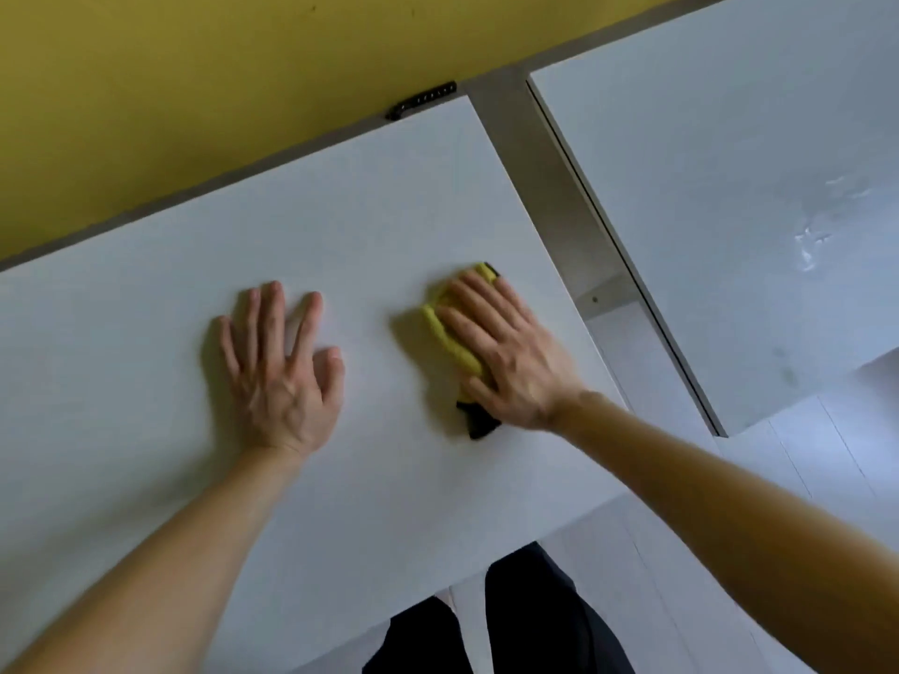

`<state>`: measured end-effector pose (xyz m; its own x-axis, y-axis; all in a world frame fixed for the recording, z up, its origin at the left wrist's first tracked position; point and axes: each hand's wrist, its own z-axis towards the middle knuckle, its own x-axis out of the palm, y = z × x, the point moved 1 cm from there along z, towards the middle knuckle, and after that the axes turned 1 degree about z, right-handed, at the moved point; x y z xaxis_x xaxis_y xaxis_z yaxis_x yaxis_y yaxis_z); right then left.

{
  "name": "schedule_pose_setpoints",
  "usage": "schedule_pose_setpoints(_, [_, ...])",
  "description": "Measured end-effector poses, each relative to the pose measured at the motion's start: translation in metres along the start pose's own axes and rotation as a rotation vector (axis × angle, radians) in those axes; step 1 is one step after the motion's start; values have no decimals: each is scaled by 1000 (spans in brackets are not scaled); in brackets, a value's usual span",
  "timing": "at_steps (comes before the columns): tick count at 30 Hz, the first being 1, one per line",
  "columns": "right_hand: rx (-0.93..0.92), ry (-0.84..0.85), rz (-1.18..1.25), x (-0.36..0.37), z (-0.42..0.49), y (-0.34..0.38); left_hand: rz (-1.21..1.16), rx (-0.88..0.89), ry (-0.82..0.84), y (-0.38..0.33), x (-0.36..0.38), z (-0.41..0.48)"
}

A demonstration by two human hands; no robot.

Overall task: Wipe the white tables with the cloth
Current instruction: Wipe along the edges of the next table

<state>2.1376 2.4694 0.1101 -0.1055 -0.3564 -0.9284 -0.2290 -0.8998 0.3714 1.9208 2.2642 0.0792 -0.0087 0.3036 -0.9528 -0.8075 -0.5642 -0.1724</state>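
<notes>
Legs: dark trousers (549, 615) at the bottom edge, standing against the near edge of the worktop.
Floor: pale floor (802, 479) shows to the right of the legs and under the gap between the two tops.
Forearms: both bare, reaching forward from the lower corners over the white surface.
Left grip (279, 372): wide, palm down, fingers straight and spread. It lies flat on the bare top and holds nothing.
Right grip (506, 357): wide and flat, with straight fingers pressing down on top of the cloth. The fingers point away and to the left.
Cloth (450, 340): yellow with black corners, bunched under the right palm on the near worktop, right of the left grip and well apart from it. A yellow fold shows along the left side of the fingers. One black corner sticks out below the thumb and another beyond the fingertips.
Near worktop (389, 211): white and matt, and it carries both grips and the cloth.
Gap: a grey strip (540, 187) runs between the two tops, from the far edge toward the floor.
Second worktop (705, 163): white, to the right across the grey strip, apart from the first.
Sheen: a glossy, wet-looking patch (817, 231) on the second worktop's right part.
Far edge: a small black ribbed part (422, 99) sits at the back edge of the near worktop.
Wall: yellow wall (194, 90) behind both tops.
</notes>
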Motion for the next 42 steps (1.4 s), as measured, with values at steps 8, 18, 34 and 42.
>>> schedule_pose_setpoints(8, [230, -3, -92, -22, 75, -50, 70, -6, 141, -3, -16, 2])
schedule_pose_setpoints(18, [-548, 303, -126, 43, -43, 93, 94, -68, 847, 34, -111, -49])
schedule_pose_setpoints(34, [-538, 313, -113, 61, 26, 114, 215, -266, 847, 68, -120, -91])
schedule_pose_setpoints(42, [233, -101, -59, 20, 130, 24, 189, -290, 848, 65, -122, -91])
